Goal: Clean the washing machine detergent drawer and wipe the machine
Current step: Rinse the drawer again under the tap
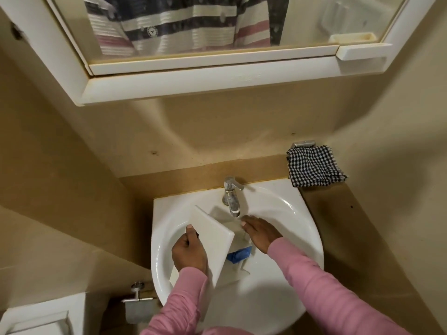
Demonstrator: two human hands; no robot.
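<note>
The white detergent drawer (212,240) lies tilted in the white sink (285,209), its flat front panel facing up and to the left. A blue insert (238,255) shows inside it. My left hand (189,252) grips the drawer's front panel at its left edge, thumb on top. My right hand (260,233) rests with straight fingers on the drawer's inner part, just under the chrome tap (232,197). Whether water runs is hard to tell.
A black-and-white checked cloth (314,165) hangs from a holder on the wall to the right of the sink. A mirror cabinet (205,78) juts out overhead. A toilet roll holder (137,301) and toilet cistern (38,317) sit at lower left.
</note>
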